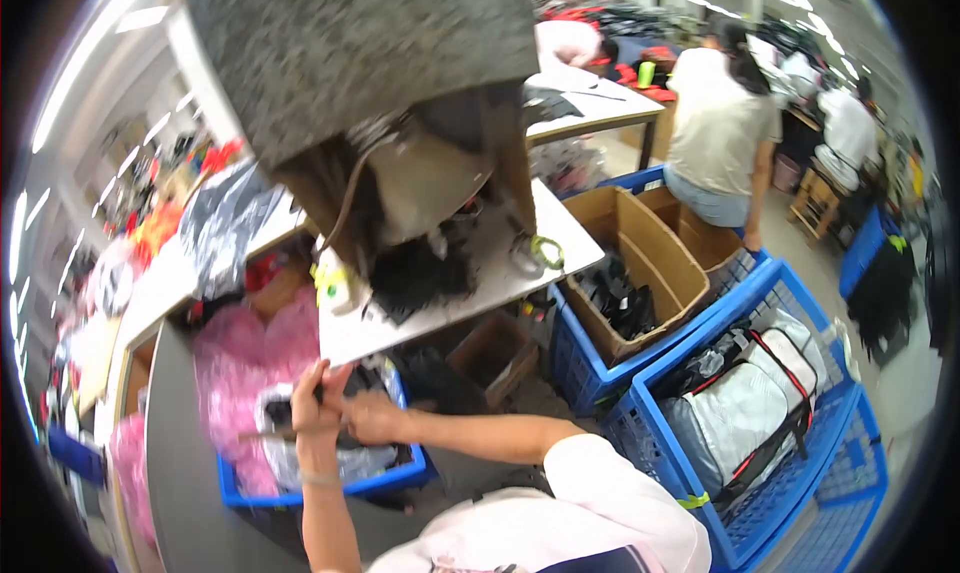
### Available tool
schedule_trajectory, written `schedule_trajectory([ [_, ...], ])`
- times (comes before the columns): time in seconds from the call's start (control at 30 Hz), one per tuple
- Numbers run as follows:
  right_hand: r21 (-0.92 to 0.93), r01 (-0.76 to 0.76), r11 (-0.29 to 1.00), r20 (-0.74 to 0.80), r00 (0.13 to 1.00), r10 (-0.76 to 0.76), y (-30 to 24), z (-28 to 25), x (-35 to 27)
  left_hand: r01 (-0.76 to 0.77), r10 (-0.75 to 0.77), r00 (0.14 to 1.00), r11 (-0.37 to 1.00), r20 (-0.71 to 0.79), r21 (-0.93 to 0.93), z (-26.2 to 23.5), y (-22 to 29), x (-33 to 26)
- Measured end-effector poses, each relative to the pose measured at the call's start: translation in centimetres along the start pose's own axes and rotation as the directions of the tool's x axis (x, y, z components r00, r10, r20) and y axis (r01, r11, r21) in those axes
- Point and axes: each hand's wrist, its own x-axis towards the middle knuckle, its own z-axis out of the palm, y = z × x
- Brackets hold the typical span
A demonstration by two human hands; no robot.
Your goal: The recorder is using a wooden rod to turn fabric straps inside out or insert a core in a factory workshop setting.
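Head view: the left hand [314, 410] and right hand [372, 418] meet just off the near corner of a white worktop [350, 345], above a blue crate [240, 495]. The fingers of both are bent close together; how far they are open, and whether they have hold of anything, I cannot tell. A thin tan strip [262, 435] lies level with the left wrist, jutting out to its left; whether it is gripped is unclear.

A bulky boxy housing [370, 58], grey, mottled and rough-looking, stands over the worktop and blocks much of the view beyond. Beneath it show a pale rounded form [430, 188] and a loose heap of soft black material [420, 273]. A yellow-green ring [547, 253] lies near the right edge.

Crinkled, translucent pink film [245, 373] billows at the left, spilling into the crate. To the right, open-lattice plastic crowds the floor: one blue basket [580, 378] bears open brown cardboard boxes [660, 273], another [715, 518] holds smooth silvery bags [745, 408] with black and red edging. A person [715, 123] in a beige top stands just beyond the boxes.
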Motion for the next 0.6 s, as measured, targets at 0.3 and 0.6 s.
schedule_trajectory([
  [0.3, 0.320, -0.059, 0.945, 0.065, 0.997, 0.041, -2.1, -4.3, 0.3, -0.015, -0.005, 0.993, 0.986, -0.118, -0.168, 4.8, 2.1, -0.1],
  [0.6, 0.061, 0.122, 0.991, -0.132, 0.985, -0.113, -0.1, 0.3, 1.5, 0.095, -0.101, 0.992, 0.992, -0.077, -0.078, 2.7, 0.7, -1.8],
])
